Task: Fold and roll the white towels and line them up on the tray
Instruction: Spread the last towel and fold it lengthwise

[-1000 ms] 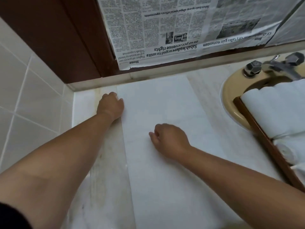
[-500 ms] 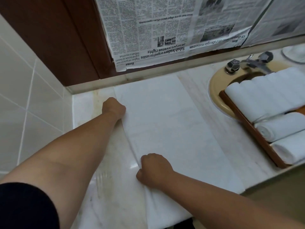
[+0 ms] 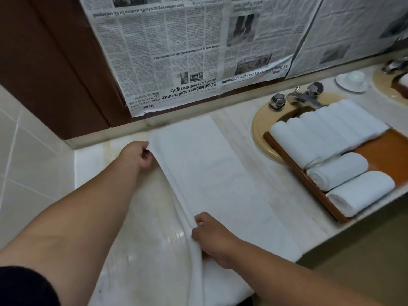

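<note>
My left hand [image 3: 138,156] pinches the far left corner of the white towel [image 3: 220,184]. My right hand [image 3: 212,235] grips the same long edge nearer to me, and that edge is raised off the surface [image 3: 154,228]. The rest of the towel lies flat; rolled towels [image 3: 326,133] rest on the wooden tray [image 3: 384,155] set across the sink [image 3: 260,138] at right.

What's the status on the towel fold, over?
Left hand pinches far left corner of the flat towel, right hand grips its near left edge. Edge lifted off the counter. Rolled towels on the tray, rightward, not in the way.
</note>
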